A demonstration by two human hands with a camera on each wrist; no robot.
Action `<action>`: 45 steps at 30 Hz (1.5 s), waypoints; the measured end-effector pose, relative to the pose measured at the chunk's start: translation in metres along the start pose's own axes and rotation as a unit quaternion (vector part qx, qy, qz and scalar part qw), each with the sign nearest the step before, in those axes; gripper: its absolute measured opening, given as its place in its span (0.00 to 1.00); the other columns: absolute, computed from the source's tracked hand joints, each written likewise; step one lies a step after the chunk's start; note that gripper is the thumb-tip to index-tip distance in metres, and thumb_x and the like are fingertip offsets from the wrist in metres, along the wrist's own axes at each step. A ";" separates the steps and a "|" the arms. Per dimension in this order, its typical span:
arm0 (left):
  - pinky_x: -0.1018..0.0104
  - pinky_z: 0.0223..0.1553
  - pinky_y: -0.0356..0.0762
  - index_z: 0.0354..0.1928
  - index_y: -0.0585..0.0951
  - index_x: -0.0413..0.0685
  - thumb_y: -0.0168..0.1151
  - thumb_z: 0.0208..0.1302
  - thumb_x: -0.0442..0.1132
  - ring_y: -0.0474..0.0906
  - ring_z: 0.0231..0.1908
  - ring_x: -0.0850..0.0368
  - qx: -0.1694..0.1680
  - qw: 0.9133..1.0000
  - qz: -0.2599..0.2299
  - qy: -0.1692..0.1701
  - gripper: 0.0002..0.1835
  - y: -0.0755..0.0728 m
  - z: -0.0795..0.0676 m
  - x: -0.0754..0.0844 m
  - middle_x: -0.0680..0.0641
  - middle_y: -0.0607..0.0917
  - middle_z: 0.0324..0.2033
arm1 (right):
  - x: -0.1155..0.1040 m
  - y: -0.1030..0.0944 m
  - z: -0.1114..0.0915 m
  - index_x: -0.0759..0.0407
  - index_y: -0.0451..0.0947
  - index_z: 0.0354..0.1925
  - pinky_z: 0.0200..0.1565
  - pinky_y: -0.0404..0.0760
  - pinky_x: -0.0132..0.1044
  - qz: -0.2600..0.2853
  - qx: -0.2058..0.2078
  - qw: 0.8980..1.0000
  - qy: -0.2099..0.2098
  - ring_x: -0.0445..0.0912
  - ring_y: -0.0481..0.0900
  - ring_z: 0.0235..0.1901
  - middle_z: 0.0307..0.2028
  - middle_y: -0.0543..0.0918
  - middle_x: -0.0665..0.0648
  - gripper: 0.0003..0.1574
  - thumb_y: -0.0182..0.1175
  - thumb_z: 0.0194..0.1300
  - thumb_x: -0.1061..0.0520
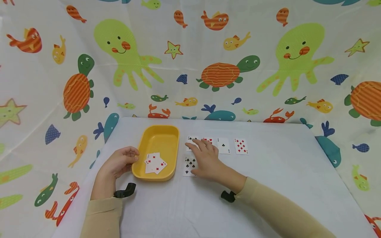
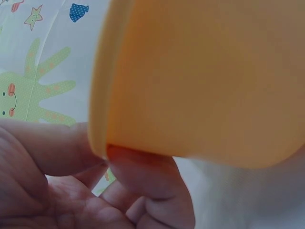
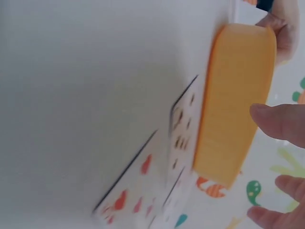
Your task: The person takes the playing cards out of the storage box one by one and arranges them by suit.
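Note:
A yellow plastic tray [image 1: 156, 140] stands on the white table, a small overlapping pile of red-suited playing cards [image 1: 153, 164] inside it. My left hand [image 1: 119, 162] pinches the tray's left rim between thumb and fingers; the left wrist view shows this grip up close on the tray wall [image 2: 200, 86]. Just right of the tray, my right hand [image 1: 206, 160] hovers with fingers spread over face-up cards, holding nothing. It partly covers a spades card [image 1: 188, 165], a hearts card [image 1: 210, 140] and another black card [image 1: 190, 138]. In the right wrist view its thumb [image 3: 281, 121] is apart from the cards.
To the right of that hand lie a club card [image 1: 223, 146] and a diamonds card [image 1: 241, 146], face up in the back row. A patterned sea-animal curtain [image 1: 178, 89] rises behind the table. A black wrist device [image 1: 125, 191] sits at the left cuff.

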State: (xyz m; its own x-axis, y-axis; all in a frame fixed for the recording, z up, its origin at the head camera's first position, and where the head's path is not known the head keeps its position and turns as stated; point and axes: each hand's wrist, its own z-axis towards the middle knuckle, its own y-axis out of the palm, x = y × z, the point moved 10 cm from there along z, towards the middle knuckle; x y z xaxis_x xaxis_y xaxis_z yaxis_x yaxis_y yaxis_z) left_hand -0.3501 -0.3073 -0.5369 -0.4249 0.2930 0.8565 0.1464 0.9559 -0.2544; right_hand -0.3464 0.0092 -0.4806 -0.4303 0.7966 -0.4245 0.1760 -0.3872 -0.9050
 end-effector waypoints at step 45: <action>0.66 0.43 0.87 0.54 0.80 0.41 0.62 0.75 0.34 0.80 0.40 0.51 -0.009 1.000 0.000 0.016 0.09 0.001 0.002 0.002 0.48 0.83 0.40 | -0.119 0.071 0.068 0.29 0.49 0.84 0.82 0.55 0.62 -0.119 -0.106 0.977 -0.140 0.57 0.50 0.85 0.84 0.56 0.48 0.64 0.78 0.63 0.45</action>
State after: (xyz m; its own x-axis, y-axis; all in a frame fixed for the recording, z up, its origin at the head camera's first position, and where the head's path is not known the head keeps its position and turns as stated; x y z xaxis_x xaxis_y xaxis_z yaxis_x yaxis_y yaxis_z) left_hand -0.3520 -0.3055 -0.5367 -0.3966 0.2930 0.8700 0.1630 0.9551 -0.2473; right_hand -0.3425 -0.1445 -0.4929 -0.7020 0.6821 -0.2048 0.2090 -0.0776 -0.9748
